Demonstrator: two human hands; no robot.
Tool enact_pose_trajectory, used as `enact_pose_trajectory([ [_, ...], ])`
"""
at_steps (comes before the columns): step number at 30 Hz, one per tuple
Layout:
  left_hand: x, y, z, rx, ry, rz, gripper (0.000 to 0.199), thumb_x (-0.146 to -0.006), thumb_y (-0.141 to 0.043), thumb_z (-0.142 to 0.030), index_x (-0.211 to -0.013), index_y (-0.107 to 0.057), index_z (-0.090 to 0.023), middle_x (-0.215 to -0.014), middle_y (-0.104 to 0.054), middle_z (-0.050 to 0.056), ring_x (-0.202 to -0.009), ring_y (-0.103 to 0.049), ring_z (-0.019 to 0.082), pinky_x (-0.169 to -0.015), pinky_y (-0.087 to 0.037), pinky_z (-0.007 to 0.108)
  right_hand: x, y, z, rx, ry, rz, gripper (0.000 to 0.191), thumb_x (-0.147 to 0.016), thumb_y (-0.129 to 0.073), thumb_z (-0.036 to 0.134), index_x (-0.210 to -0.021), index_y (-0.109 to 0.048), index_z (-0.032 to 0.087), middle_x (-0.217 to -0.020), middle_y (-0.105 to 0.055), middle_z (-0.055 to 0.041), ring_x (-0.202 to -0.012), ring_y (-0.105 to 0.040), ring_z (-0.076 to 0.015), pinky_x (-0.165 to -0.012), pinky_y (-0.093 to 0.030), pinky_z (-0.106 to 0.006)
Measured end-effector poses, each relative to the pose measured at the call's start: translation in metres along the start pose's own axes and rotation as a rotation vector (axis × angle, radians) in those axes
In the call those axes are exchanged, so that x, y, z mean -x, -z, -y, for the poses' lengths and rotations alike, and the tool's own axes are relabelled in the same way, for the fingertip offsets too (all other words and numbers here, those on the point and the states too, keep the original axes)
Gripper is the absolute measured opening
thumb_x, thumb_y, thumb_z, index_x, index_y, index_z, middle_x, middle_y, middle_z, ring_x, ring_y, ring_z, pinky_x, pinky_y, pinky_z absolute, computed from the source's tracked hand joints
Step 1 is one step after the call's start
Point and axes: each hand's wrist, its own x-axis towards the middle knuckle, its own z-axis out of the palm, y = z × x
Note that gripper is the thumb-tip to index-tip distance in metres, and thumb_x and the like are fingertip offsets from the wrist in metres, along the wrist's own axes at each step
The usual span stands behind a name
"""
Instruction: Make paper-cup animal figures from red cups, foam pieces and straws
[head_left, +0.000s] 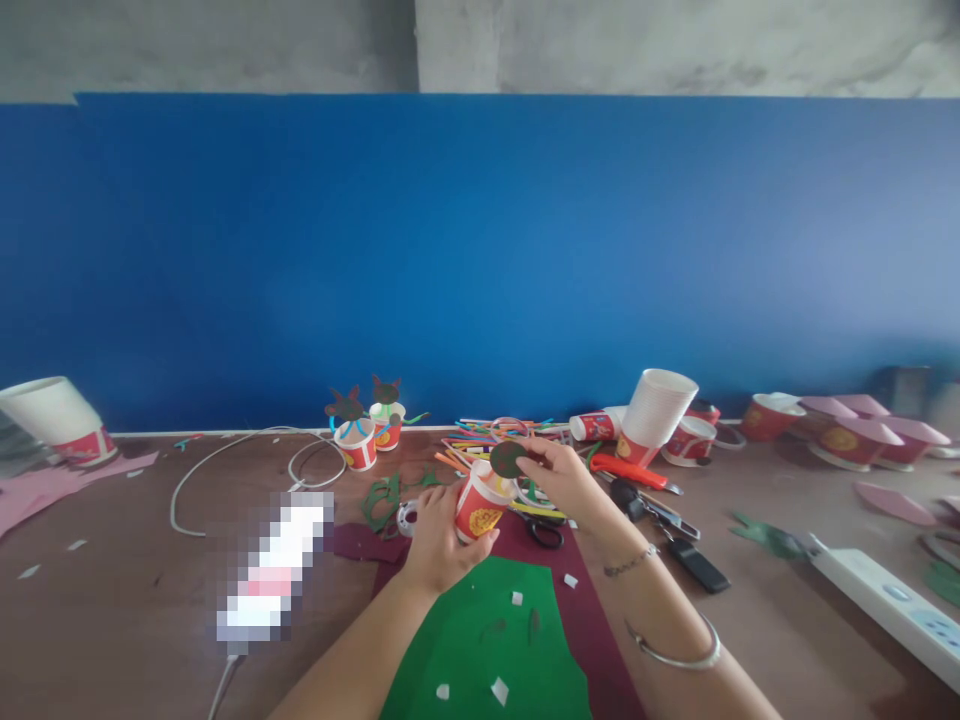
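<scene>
My left hand is wrapped round a red and white paper cup, tilted a little to the right. At the cup's rim my right hand pinches a dark green paper disc between thumb and fingers. Whether the disc touches the rim is hard to tell. Under both hands lies a green paper sheet on top of a maroon sheet, with small white paper scraps on it. Black-handled scissors and a roll of tape lie close to the cup.
Two decorated cups stand behind on the left. Colourful sticks, an orange utility knife, keys and a cup stack lie or stand at the back. A power strip is right, a lit phone-like device left.
</scene>
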Motion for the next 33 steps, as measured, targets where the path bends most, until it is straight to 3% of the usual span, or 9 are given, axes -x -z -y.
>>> enact_pose_trajectory([
  [7,0.0,0.001,-0.001,-0.002,-0.011,-0.003,0.049,-0.067,-0.064,-0.041,-0.11,-0.052,-0.019,-0.092,-0.061,0.007,-0.088,-0.057,0.025,-0.082,-0.04,0.041,0.0,0.0,0.004,0.041,-0.009,-0.026,0.032,-0.075,-0.048,0.02,-0.099,-0.066,0.013,-0.096,-0.069,-0.0079,-0.085,-0.063,-0.0209,-0.077,-0.049,-0.032],
  [14,0.001,0.0,-0.001,0.015,-0.008,0.027,0.048,-0.068,-0.062,-0.041,-0.11,-0.052,-0.019,-0.094,-0.062,0.009,-0.09,-0.056,0.027,-0.082,-0.039,0.043,0.003,-0.002,0.008,0.048,-0.06,-0.04,0.036,-0.07,-0.056,0.019,-0.104,-0.062,0.013,-0.094,-0.069,-0.0073,-0.08,-0.063,-0.0196,-0.075,-0.049,-0.032],
  [24,0.002,-0.001,0.001,0.026,-0.041,0.07,0.048,-0.069,-0.063,-0.044,-0.109,-0.054,-0.02,-0.098,-0.06,0.009,-0.093,-0.054,0.027,-0.085,-0.038,0.043,0.005,-0.003,0.01,-0.012,-0.053,0.041,0.036,-0.065,-0.061,0.018,-0.1,-0.062,0.014,-0.085,-0.069,-0.0039,-0.076,-0.063,-0.0181,-0.069,-0.048,-0.029],
  [33,0.002,0.003,-0.005,0.028,-0.086,0.098,0.047,-0.068,-0.062,-0.043,-0.108,-0.054,-0.02,-0.095,-0.061,0.007,-0.088,-0.054,0.025,-0.08,-0.04,0.04,0.01,0.009,0.011,0.036,-0.025,0.12,0.039,-0.065,-0.059,0.015,-0.104,-0.063,0.016,-0.093,-0.068,-0.0044,-0.081,-0.062,-0.0177,-0.069,-0.047,-0.026],
])
